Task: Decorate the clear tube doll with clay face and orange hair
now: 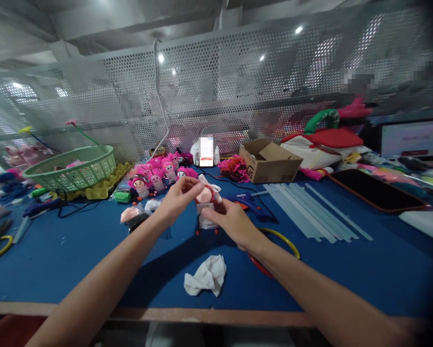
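- Head view: small doll (207, 218) is mid-bench, betw. both hands, upright, above the blue tabletop (57, 274); can't see if its feet touch the cloth.
- R hand (234, 222) grips the doll's body: thumb across the front, fingers mostly hidden behind.
- L hand (182, 192) has thumb + fingers bunched at the L side of the head; can't tell if they pinch it or only touch. White ribbon (215, 188) sits on the head's R side, loose-looking.
- Risk: head may twist or pull off-line if L fingers tug while R thumb holds the body; I'd guess the neck is the weak pt.
- Risk: R thumb pressing too hard might dent or crease the pale body.
- Risk: blue glue gun (254, 207) lies just beyond R hand; if hot (can't tell), a sideways slip could mean a burn or a smear.
- Risk: yellow/red-handled tool (289, 242) is partly under R forearm; sleeve-less skin could catch it.
- Crumpled tissue (206, 275) lies nearer the edge; an elbow sweep might drag it, prob. harmless.
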`<action>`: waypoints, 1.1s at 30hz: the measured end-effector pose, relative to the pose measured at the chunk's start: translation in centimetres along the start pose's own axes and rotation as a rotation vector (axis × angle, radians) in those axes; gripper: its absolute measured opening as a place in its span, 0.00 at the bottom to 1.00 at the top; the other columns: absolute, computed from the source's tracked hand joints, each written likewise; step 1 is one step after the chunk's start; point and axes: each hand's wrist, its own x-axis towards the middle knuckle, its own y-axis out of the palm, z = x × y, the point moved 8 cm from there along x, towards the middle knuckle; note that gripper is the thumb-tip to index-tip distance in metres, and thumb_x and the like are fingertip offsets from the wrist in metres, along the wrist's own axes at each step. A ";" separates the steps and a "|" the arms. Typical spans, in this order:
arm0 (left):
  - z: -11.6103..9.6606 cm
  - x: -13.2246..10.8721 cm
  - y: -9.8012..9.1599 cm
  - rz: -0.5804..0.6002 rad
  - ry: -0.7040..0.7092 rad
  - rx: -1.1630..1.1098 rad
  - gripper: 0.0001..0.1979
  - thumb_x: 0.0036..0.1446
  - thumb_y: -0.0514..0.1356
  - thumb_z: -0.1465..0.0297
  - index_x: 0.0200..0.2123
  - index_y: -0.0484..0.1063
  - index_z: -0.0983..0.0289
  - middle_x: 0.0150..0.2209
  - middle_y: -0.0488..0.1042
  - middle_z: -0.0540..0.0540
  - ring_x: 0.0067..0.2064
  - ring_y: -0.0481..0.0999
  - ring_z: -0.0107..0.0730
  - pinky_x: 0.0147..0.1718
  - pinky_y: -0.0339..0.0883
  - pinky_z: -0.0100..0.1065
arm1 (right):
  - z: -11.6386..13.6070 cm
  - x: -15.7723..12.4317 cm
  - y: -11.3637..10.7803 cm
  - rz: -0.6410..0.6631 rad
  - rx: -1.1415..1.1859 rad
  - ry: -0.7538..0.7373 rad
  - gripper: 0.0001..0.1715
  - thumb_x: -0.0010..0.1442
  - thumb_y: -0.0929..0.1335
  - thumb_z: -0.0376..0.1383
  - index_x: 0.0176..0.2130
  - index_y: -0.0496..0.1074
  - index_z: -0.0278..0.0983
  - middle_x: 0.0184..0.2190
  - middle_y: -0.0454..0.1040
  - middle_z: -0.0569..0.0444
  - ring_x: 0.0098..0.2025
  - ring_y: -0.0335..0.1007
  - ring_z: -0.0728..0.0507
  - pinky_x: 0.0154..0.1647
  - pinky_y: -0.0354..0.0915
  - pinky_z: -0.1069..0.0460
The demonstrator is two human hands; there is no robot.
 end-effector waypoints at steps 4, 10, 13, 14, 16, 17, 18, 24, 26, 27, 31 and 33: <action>0.9 1.4 -1.6 -0.178 0.039 -0.017 0.16 0.50 0.55 0.56 0.30 0.64 0.64 0.25 0.65 0.48 0.27 0.65 0.23 0.26 0.57 0.26 | -0.1 1.2 -0.6 -0.040 -0.094 -0.058 0.22 0.46 0.68 0.41 0.40 0.70 0.31 0.36 0.75 0.47 0.37 0.71 0.42 0.39 0.64 0.49; 2.8 1.0 -2.8 -0.217 0.076 0.027 0.15 0.49 0.56 0.57 0.29 0.65 0.65 0.25 0.67 0.48 0.28 0.65 0.23 0.29 0.59 0.26 | -1.5 2.2 -1.0 -0.019 -0.292 -0.071 0.22 0.44 0.70 0.38 0.40 0.70 0.32 0.35 0.76 0.49 0.37 0.71 0.42 0.40 0.64 0.48; 3.5 0.4 -3.4 -0.192 0.065 0.032 0.13 0.49 0.56 0.59 0.28 0.65 0.65 0.24 0.67 0.48 0.27 0.65 0.22 0.30 0.59 0.26 | -2.2 2.3 -0.8 -0.001 -0.365 -0.063 0.23 0.42 0.70 0.38 0.40 0.70 0.32 0.34 0.76 0.51 0.35 0.71 0.42 0.38 0.64 0.48; 3.7 0.2 -3.4 -0.176 0.059 0.032 0.12 0.49 0.56 0.61 0.28 0.65 0.65 0.23 0.67 0.47 0.26 0.64 0.22 0.29 0.59 0.27 | -2.4 2.3 -0.8 0.002 -0.387 -0.064 0.24 0.41 0.71 0.38 0.40 0.71 0.32 0.33 0.76 0.51 0.35 0.70 0.42 0.38 0.64 0.48; 4.0 -0.1 -3.3 -0.133 0.048 0.030 0.10 0.47 0.57 0.64 0.28 0.65 0.66 0.23 0.66 0.47 0.26 0.64 0.22 0.29 0.59 0.27 | -2.4 2.2 -0.7 0.007 -0.417 -0.072 0.24 0.41 0.71 0.38 0.40 0.71 0.32 0.32 0.76 0.52 0.34 0.70 0.42 0.38 0.64 0.48; 4.1 -0.2 -3.1 -0.105 0.045 0.028 0.09 0.45 0.58 0.66 0.28 0.66 0.66 0.23 0.67 0.47 0.26 0.65 0.23 0.29 0.59 0.27 | -2.3 2.2 -0.6 0.012 -0.422 -0.079 0.24 0.41 0.71 0.38 0.41 0.71 0.32 0.32 0.76 0.52 0.33 0.70 0.43 0.38 0.64 0.48; 4.2 -0.3 -2.9 -0.074 0.043 0.025 0.09 0.43 0.59 0.68 0.29 0.67 0.66 0.24 0.68 0.47 0.27 0.66 0.23 0.30 0.60 0.27 | -2.2 2.1 -0.6 0.017 -0.418 -0.088 0.25 0.41 0.71 0.38 0.41 0.71 0.32 0.31 0.76 0.53 0.33 0.70 0.43 0.38 0.64 0.48; 4.3 -0.1 -2.3 0.016 0.051 0.005 0.14 0.37 0.58 0.74 0.33 0.68 0.66 0.30 0.71 0.50 0.33 0.70 0.27 0.38 0.61 0.30 | -1.4 2.2 -1.1 -0.022 -0.270 -0.117 0.26 0.43 0.70 0.39 0.44 0.69 0.33 0.36 0.76 0.53 0.36 0.70 0.45 0.41 0.64 0.49; 4.5 0.0 -2.4 0.020 0.044 0.000 0.14 0.37 0.58 0.75 0.33 0.67 0.66 0.30 0.70 0.50 0.34 0.70 0.27 0.39 0.61 0.31 | -1.3 2.4 -1.8 -0.065 -0.220 -0.115 0.25 0.44 0.70 0.40 0.43 0.70 0.32 0.38 0.75 0.51 0.38 0.70 0.44 0.42 0.64 0.49; 4.5 0.0 -2.4 0.034 0.037 -0.003 0.14 0.37 0.58 0.75 0.33 0.67 0.66 0.30 0.71 0.50 0.34 0.70 0.27 0.39 0.61 0.31 | -1.2 2.5 -2.0 -0.082 -0.204 -0.113 0.25 0.44 0.70 0.41 0.42 0.70 0.32 0.38 0.75 0.50 0.39 0.70 0.44 0.42 0.64 0.48; 4.6 -0.5 -1.1 0.157 0.002 -0.024 0.16 0.36 0.60 0.75 0.34 0.67 0.67 0.31 0.72 0.52 0.35 0.71 0.30 0.39 0.63 0.33 | -0.9 2.4 -2.2 -0.074 -0.156 -0.097 0.23 0.46 0.69 0.43 0.40 0.71 0.33 0.38 0.75 0.49 0.38 0.70 0.43 0.40 0.65 0.48; 4.3 -1.0 -0.1 0.252 -0.024 -0.063 0.17 0.36 0.60 0.75 0.35 0.66 0.67 0.33 0.73 0.54 0.37 0.72 0.31 0.38 0.64 0.33 | -0.4 2.1 -1.8 -0.038 -0.132 -0.101 0.22 0.47 0.68 0.44 0.41 0.70 0.33 0.38 0.75 0.49 0.36 0.71 0.43 0.38 0.66 0.48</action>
